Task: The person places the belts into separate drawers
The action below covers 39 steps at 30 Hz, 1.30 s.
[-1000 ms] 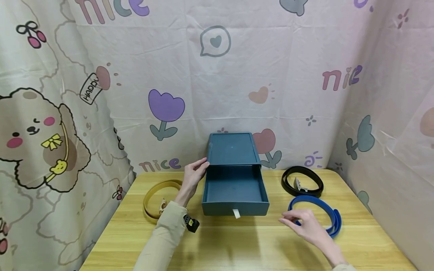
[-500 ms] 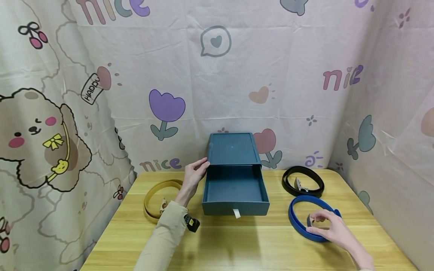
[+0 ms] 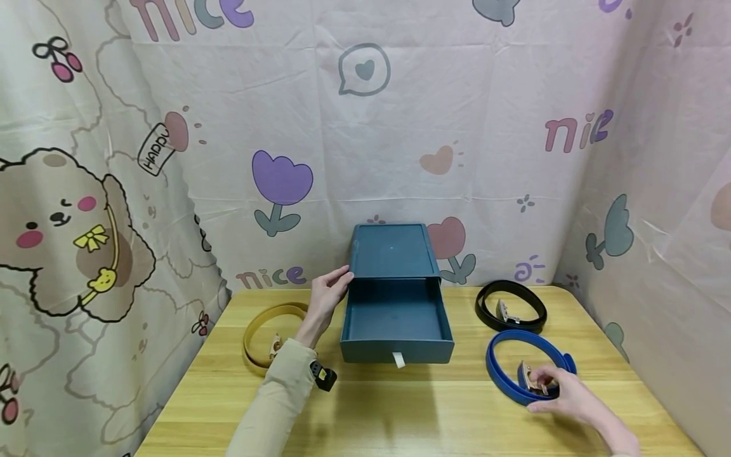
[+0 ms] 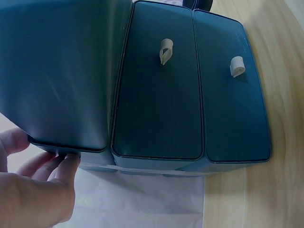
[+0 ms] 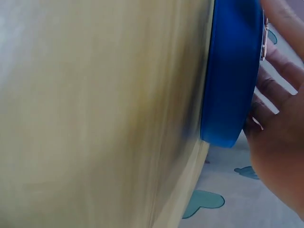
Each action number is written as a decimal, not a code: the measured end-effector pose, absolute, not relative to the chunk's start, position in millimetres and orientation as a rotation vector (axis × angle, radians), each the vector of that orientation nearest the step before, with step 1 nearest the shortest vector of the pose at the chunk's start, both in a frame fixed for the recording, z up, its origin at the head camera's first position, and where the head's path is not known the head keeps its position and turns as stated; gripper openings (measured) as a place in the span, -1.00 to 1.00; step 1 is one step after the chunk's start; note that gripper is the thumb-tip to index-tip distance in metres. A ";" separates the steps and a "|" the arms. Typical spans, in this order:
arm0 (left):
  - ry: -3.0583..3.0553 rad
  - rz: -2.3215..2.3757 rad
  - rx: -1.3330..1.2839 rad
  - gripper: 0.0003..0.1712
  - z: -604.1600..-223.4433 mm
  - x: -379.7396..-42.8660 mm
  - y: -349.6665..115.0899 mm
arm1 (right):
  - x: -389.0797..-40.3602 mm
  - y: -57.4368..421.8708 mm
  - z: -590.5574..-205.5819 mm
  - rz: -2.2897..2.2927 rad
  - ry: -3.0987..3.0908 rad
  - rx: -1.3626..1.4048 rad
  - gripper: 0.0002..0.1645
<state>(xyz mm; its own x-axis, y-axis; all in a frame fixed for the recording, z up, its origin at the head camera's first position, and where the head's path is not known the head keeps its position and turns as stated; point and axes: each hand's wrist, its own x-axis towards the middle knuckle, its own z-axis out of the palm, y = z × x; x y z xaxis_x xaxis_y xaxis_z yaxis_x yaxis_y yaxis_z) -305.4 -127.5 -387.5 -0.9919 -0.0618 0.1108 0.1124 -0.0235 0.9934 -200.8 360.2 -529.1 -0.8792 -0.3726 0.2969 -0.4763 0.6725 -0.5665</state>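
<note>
A teal drawer box (image 3: 393,251) stands on the table with its top drawer (image 3: 396,353) pulled out, nothing inside. My left hand (image 3: 325,298) pinches the box's upper left front corner; in the left wrist view, the thumb and curled fingers (image 4: 66,168) lie on either side of that corner. At the right, my right hand (image 3: 565,393) straddles the near side of a coiled blue belt (image 3: 499,374), fingers inside over its metal buckle, thumb outside. The right wrist view shows the belt's outer face (image 5: 230,76) beside loosely bent, spread fingers (image 5: 273,90).
A coiled black belt (image 3: 485,311) lies behind the blue one. Left of the box, a tan belt (image 3: 251,333) lies partly behind my left wrist. Two pushed-in drawers (image 4: 159,104) show pale pull loops. A printed curtain (image 3: 394,127) surrounds the table (image 3: 394,419) at back and sides.
My right hand has moved right from in front of the blue belt, then slightly nearer and lower, fingers now over its buckle. The left hand and the box have stayed put.
</note>
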 end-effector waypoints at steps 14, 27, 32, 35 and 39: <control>-2.102 -2.167 -0.032 -0.52 -388.3 -307.4 -127.2 | -208.3 368.1 -535.9 0.933 -2.663 0.905 -0.41; -2.098 -2.166 -0.023 -0.52 -388.7 -307.4 -126.5 | -206.8 372.3 -534.8 0.962 -2.707 0.948 -0.40; -2.096 -2.157 -0.030 -0.52 -389.1 -306.9 -126.8 | -206.3 371.7 -533.3 0.956 -2.724 0.929 -0.42; -2.094 -2.169 -0.031 -0.52 -388.6 -306.5 -126.8 | -204.9 371.5 -531.5 0.925 -2.741 0.897 -0.40; -2.104 -2.164 -0.042 -0.52 -387.7 -306.3 -126.7 | -202.9 371.0 -528.2 0.860 -2.768 0.834 -0.41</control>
